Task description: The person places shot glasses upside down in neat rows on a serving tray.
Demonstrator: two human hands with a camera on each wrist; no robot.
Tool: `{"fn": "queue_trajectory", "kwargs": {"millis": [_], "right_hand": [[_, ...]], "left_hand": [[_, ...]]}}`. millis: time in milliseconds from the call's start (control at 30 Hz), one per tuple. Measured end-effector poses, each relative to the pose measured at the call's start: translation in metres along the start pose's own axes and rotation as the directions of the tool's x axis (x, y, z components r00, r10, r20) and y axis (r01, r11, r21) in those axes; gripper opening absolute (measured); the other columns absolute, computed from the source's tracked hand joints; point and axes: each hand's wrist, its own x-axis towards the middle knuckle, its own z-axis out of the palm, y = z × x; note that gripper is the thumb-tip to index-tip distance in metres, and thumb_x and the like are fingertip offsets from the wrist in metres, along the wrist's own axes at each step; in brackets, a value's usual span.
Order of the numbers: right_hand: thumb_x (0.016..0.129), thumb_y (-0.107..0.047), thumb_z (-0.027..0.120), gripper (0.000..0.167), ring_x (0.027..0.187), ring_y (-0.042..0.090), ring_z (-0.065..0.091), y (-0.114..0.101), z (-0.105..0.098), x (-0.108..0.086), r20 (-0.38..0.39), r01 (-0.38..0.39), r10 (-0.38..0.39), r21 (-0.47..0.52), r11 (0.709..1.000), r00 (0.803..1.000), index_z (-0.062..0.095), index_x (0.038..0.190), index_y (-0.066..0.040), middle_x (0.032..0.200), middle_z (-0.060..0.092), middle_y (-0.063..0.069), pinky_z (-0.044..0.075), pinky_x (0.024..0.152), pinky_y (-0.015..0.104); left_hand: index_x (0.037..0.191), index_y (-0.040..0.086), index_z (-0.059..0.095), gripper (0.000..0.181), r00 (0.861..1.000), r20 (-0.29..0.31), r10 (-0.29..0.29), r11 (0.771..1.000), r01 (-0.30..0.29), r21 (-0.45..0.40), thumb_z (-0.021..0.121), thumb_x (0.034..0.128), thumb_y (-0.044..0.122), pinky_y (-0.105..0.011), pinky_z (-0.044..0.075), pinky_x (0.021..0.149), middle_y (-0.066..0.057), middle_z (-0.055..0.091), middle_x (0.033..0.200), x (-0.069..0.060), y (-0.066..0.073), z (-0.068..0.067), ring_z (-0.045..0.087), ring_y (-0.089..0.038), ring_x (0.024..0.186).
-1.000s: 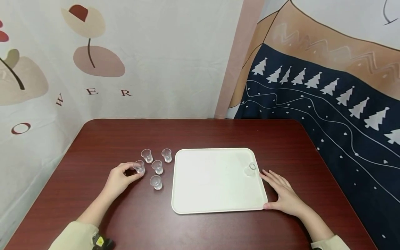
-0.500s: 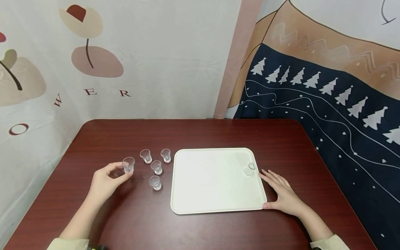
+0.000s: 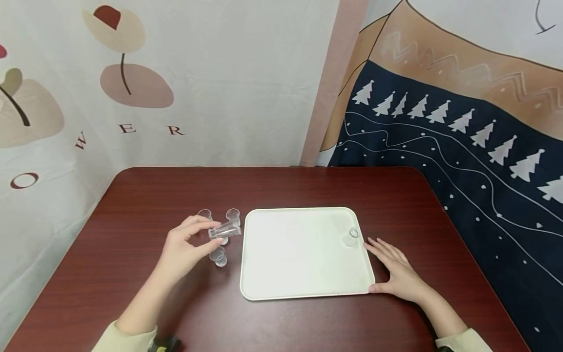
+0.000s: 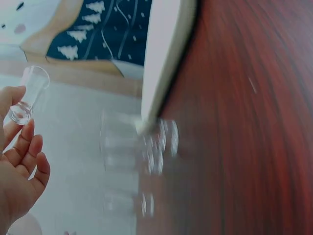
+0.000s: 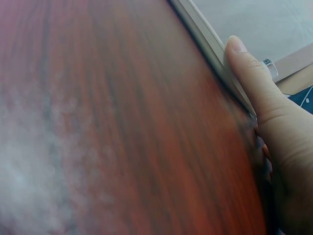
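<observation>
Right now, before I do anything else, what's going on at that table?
A person's left hand pinches a small clear cup, tilted sideways and raised off the table. Four other cups stand left of the white tray in the head view, some partly hidden. One upside-down cup sits near the tray's right edge, where the right hand rests against the side.

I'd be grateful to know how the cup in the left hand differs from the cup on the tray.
The held cup is tipped on its side, mouth toward the tray, while the tray cup appears upside down. The left hand grips the held cup above the table, while the tray cup rests on the tray with no hand on it. Both are clear.
</observation>
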Motion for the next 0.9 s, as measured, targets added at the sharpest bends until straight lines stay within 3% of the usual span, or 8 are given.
{"fn": "queue_trajectory", "kwargs": {"millis": [233, 433, 600, 767, 900], "right_hand": [[0.063, -0.055, 0.081, 0.103, 0.137, 0.039, 0.021, 0.000, -0.001, 0.000, -0.006, 0.000, 0.000, 0.000, 1.000, 1.000, 0.037, 0.148, -0.018, 0.151, 0.032, 0.013, 0.013, 0.101, 0.062], [0.063, -0.055, 0.081, 0.103, 0.137, 0.040, 0.022, -0.001, -0.001, 0.000, -0.010, 0.000, 0.000, 0.001, 1.000, 1.000, 0.037, 0.148, -0.017, 0.150, 0.033, 0.014, 0.013, 0.100, 0.063], [0.063, -0.055, 0.081, 0.103, 0.137, 0.039, 0.021, 0.000, -0.001, 0.000, -0.006, -0.005, 0.005, 0.004, 1.000, 1.000, 0.037, 0.148, -0.018, 0.151, 0.032, 0.013, 0.013, 0.101, 0.062], [0.063, -0.054, 0.081, 0.103, 0.138, 0.038, 0.021, 0.000, 0.000, 0.000, -0.007, -0.003, 0.003, 0.007, 1.000, 1.000, 0.037, 0.148, -0.017, 0.151, 0.032, 0.013, 0.012, 0.101, 0.061], [0.062, -0.054, 0.082, 0.103, 0.138, 0.037, 0.020, 0.000, 0.000, -0.001, -0.009, -0.004, 0.004, 0.012, 1.000, 1.000, 0.037, 0.148, -0.018, 0.151, 0.032, 0.013, 0.013, 0.101, 0.062]], "left_hand": [[0.094, -0.008, 0.071, 0.034, 1.000, 0.001, 0.011, 0.992, -0.011, -0.126, 0.080, 0.0623, -0.016, -0.019, 0.043, 0.060, -0.016, 0.065, 0.088, 0.011, 0.021, 0.031, 0.053, -0.016, 0.074], [0.093, -0.011, 0.070, 0.032, 0.999, 0.016, 0.048, 0.973, -0.043, -0.226, 0.079, 0.0631, -0.016, -0.020, 0.042, 0.065, -0.018, 0.065, 0.088, 0.018, 0.031, 0.060, 0.052, -0.018, 0.076], [0.094, -0.008, 0.071, 0.027, 0.996, 0.087, 0.007, 0.961, 0.017, -0.277, 0.078, 0.0690, -0.012, -0.030, 0.045, 0.065, -0.016, 0.067, 0.092, 0.021, 0.040, 0.086, 0.055, -0.017, 0.079], [0.097, -0.007, 0.071, 0.025, 0.989, 0.147, -0.023, 0.953, 0.066, -0.294, 0.077, 0.0724, -0.009, -0.044, 0.046, 0.068, -0.015, 0.068, 0.095, 0.024, 0.044, 0.115, 0.058, -0.027, 0.087], [0.100, -0.007, 0.070, 0.026, 0.981, 0.193, -0.033, 0.940, 0.096, -0.327, 0.076, 0.0744, -0.008, -0.046, 0.046, 0.070, -0.016, 0.067, 0.098, 0.028, 0.049, 0.137, 0.058, -0.029, 0.093]]}}
